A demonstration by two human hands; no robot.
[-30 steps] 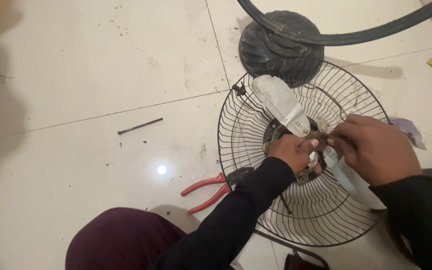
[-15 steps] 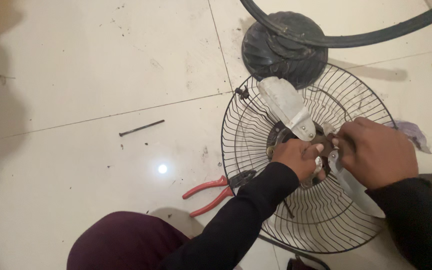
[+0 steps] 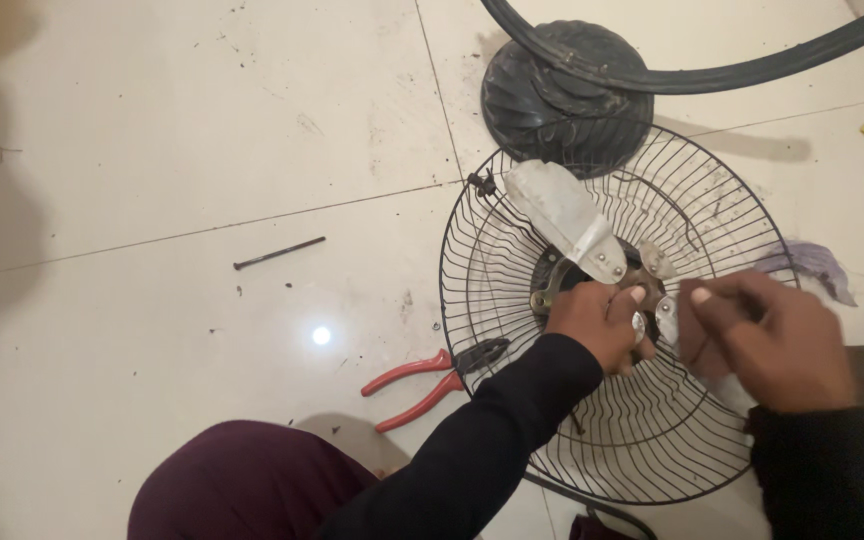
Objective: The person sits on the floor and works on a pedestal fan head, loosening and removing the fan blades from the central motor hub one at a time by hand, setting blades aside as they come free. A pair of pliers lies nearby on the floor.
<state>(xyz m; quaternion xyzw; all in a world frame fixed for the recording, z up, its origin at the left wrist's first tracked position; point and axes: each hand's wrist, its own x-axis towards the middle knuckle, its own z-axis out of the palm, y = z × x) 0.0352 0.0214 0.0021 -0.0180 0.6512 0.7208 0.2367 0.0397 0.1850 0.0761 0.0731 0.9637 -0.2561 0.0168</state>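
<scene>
On the floor (image 3: 202,150) to my far left lie a dark bolt (image 3: 279,253) and red-handled pliers (image 3: 422,383), both well apart from the work; the wire fan guard (image 3: 512,300) lies flat ahead, its hub (image 3: 607,285) in the middle. My left hand (image 3: 597,322) rests on the hub, fingers curled around the blade mount, with one metal blade (image 3: 562,215) running up and left from it. My right hand (image 3: 777,345), just beside it to the right, is blurred, fingers pinched narrow toward the hub; what it holds I cannot tell.
</scene>
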